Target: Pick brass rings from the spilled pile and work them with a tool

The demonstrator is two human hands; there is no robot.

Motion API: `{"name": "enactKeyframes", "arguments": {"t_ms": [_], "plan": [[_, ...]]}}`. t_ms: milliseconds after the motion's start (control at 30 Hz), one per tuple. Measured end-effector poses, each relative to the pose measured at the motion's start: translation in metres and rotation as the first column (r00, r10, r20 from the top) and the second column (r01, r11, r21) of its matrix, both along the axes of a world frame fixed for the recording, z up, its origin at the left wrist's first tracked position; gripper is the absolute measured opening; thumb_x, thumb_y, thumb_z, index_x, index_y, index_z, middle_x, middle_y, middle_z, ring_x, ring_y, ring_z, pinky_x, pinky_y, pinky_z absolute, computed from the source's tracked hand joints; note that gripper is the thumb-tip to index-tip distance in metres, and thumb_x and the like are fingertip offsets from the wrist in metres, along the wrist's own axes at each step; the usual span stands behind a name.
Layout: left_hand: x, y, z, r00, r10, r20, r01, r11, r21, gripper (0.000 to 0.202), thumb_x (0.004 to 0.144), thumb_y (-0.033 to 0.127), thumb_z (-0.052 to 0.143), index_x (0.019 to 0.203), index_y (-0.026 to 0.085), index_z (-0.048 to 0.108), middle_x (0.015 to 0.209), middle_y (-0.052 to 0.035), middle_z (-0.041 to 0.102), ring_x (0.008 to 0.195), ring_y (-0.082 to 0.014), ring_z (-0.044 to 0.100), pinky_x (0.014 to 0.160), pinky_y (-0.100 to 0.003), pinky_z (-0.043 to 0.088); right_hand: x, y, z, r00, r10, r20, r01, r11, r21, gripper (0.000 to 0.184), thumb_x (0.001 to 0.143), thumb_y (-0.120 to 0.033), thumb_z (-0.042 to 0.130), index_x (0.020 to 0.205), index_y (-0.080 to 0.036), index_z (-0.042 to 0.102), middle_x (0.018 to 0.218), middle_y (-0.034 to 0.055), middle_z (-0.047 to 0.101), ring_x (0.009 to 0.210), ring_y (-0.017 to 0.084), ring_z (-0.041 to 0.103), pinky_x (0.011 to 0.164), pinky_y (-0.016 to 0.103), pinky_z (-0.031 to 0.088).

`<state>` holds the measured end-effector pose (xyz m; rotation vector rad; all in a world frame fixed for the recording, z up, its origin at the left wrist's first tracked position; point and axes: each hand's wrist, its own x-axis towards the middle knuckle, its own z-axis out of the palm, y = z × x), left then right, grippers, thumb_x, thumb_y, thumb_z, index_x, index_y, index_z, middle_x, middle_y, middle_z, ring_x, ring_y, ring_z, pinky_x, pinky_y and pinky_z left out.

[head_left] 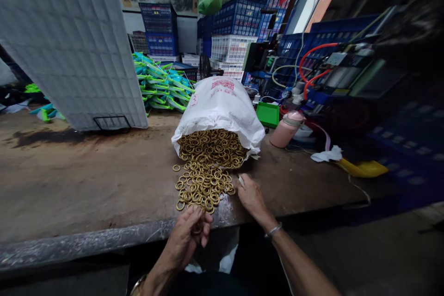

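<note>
Grey plastic, a ribbed panel (69,46), leans tilted at the far left of the worn brown surface (86,180), with a heap of teal and green parts (161,85) just behind its right edge. Nearer the front edge, the left hand (189,236) is curled closed around a few brass rings (203,180), its fingertips touching the near end of the loose pile (a watch shows at that wrist). The rings spill from the open mouth of a white sack (222,101) lying on its side in the middle of the surface, and they spread toward the person. The right hand (251,196) rests just right of the pile, fingers loosely bent and pinching a small pale object I cannot make out; a thin bracelet sits on its wrist. Right of the sack stand a green box (268,114) and a pink bottle (287,128), then a crumpled white rag (328,154) beside a yellow scoop (362,168). Blue crates (239,16) are stacked behind.
</note>
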<state>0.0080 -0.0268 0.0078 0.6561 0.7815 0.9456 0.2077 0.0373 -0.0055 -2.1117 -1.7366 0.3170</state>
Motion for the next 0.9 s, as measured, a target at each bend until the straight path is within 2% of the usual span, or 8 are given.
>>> {"name": "enactKeyframes", "arguments": {"t_ms": [133,200,333,533,667,767,833,900], "plan": [[-0.003,0.004,-0.001,0.998,0.053,0.036,-0.052,0.998,-0.022,0.024,0.073,0.037,0.059,0.072,0.014,0.054,0.063,-0.0019,0.057,0.047,-0.0078,0.046,0.041,-0.018,0.036,0.004,0.016,-0.011,0.999,0.005,0.045,-0.004,0.999,-0.034,0.018,0.084,-0.03,0.041,0.079,-0.018,0.053,0.071,0.0046,0.061,0.062,0.013,0.053,0.053,0.024,0.022],[-0.005,0.005,-0.001,0.994,0.083,0.072,-0.079,0.995,-0.057,0.02,0.071,0.033,0.061,0.079,0.016,0.053,0.068,-0.0015,0.058,0.05,-0.0087,0.048,0.041,-0.018,0.036,0.001,0.021,-0.013,0.996,0.022,0.085,-0.019,0.999,-0.04,0.016,0.083,-0.029,0.042,0.081,-0.018,0.054,0.075,0.0053,0.063,0.066,0.014,0.055,0.054,0.024,0.023],[-0.008,0.006,-0.002,0.987,0.074,0.14,-0.049,0.983,-0.175,0.031,0.067,0.027,0.065,0.093,0.018,0.053,0.07,-0.0001,0.057,0.053,-0.0083,0.05,0.043,-0.017,0.035,-0.008,0.028,-0.012,0.988,0.025,0.154,-0.014,0.997,-0.076,0.013,0.082,-0.023,0.042,0.085,-0.018,0.054,0.081,0.0068,0.064,0.071,0.015,0.058,0.054,0.025,0.024],[-0.007,0.006,-0.007,0.98,0.113,0.166,-0.064,0.958,-0.278,0.023,0.064,0.031,0.07,0.073,0.015,0.055,0.073,-0.0012,0.059,0.061,-0.0092,0.054,0.049,-0.018,0.039,-0.009,0.032,-0.01,0.981,0.014,0.194,0.007,0.994,-0.109,0.015,0.077,-0.017,0.043,0.089,-0.018,0.054,0.087,0.0075,0.063,0.077,0.016,0.058,0.057,0.025,0.028],[-0.003,0.011,-0.008,0.988,0.051,0.144,-0.017,0.975,-0.224,0.024,0.065,0.03,0.07,0.071,0.015,0.053,0.072,-0.0004,0.057,0.06,-0.0085,0.053,0.046,-0.017,0.039,0.001,0.029,-0.012,0.981,-0.032,0.192,0.05,0.995,-0.087,0.016,0.077,-0.017,0.043,0.09,-0.016,0.052,0.088,0.0078,0.061,0.077,0.017,0.058,0.057,0.025,0.029],[0.003,0.018,-0.007,0.993,-0.002,0.115,0.021,0.987,-0.159,0.026,0.067,0.033,0.068,0.068,0.015,0.049,0.066,0.0022,0.052,0.054,-0.0062,0.049,0.042,-0.014,0.034,0.009,0.026,-0.008,0.993,-0.039,0.112,0.044,0.998,-0.044,0.014,0.079,-0.017,0.041,0.088,-0.017,0.051,0.08,0.0067,0.062,0.071,0.016,0.057,0.056,0.024,0.028],[0.008,0.022,-0.008,0.999,0.003,0.049,0.003,0.993,-0.115,0.029,0.067,0.036,0.067,0.067,0.016,0.046,0.06,0.0047,0.048,0.048,-0.0048,0.045,0.039,-0.013,0.031,0.01,0.021,-0.003,1.0,0.005,0.03,-0.005,1.0,0.023,0.012,0.079,-0.017,0.04,0.085,-0.018,0.05,0.074,0.0046,0.061,0.068,0.016,0.056,0.057,0.024,0.03],[0.014,0.025,-0.009,0.997,0.04,-0.059,-0.042,0.998,-0.044,0.029,0.069,0.04,0.064,0.07,0.018,0.045,0.056,0.0068,0.044,0.043,-0.0043,0.04,0.035,-0.013,0.027,0.005,0.013,0.002,0.992,0.105,-0.065,-0.098,0.989,0.107,0.011,0.077,-0.016,0.04,0.083,-0.019,0.049,0.072,0.0028,0.059,0.067,0.015,0.055,0.06,0.023,0.032]]}}
